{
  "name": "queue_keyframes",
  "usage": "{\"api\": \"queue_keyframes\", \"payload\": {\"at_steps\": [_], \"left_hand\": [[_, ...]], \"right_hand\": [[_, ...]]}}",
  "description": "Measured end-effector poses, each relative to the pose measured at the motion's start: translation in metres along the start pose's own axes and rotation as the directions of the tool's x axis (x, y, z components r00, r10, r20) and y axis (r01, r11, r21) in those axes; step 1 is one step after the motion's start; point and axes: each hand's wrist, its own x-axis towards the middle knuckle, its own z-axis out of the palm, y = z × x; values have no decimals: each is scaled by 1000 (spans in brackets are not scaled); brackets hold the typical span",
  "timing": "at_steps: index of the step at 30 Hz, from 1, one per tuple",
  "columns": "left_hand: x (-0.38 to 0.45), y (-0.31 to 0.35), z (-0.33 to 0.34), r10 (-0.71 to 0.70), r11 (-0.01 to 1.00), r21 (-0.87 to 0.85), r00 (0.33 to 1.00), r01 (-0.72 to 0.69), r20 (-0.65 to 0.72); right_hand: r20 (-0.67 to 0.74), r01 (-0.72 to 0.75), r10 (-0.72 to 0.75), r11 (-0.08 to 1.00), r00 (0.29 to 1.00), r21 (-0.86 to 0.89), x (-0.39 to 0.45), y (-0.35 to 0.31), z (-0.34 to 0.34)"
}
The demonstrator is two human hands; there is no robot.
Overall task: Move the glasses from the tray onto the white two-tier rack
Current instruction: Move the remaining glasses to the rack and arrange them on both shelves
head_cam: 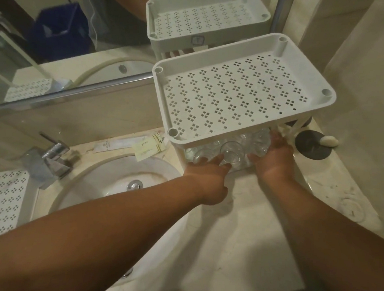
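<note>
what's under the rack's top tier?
Clear glasses crowd the lower tier beneath the top tier, with the left hand and right hand at them. The glasses farther back are covered, so no count.

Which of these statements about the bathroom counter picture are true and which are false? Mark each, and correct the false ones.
1. The top tier of the white two-tier rack holds several glasses. False: the top tier is bare; the glasses sit on the lower tier.
2. Both hands reach to the lower tier. True: the left hand and the right hand are at the glasses.
3. The sink lies to the right of the rack. False: it lies to its left.
4. A perforated white tray sits left of the tap. True.
</note>
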Motion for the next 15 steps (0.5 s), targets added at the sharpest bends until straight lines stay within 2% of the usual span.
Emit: {"api": "queue_keyframes", "payload": {"at_steps": [4,10,15], "left_hand": [[0,2,1,-4,1000,1,1000,4,3],[-1,5,-1,-7,1000,-2,1000,7,3],[-2,4,-3,-12,1000,-4,1000,12,9]], "right_hand": [[-6,5,-5,1000,1000,-21,2,2,5],[46,100,-91,960,995,-261,0,4,7],[89,95,-70,939,994,-330,-8,0,-1]]}}
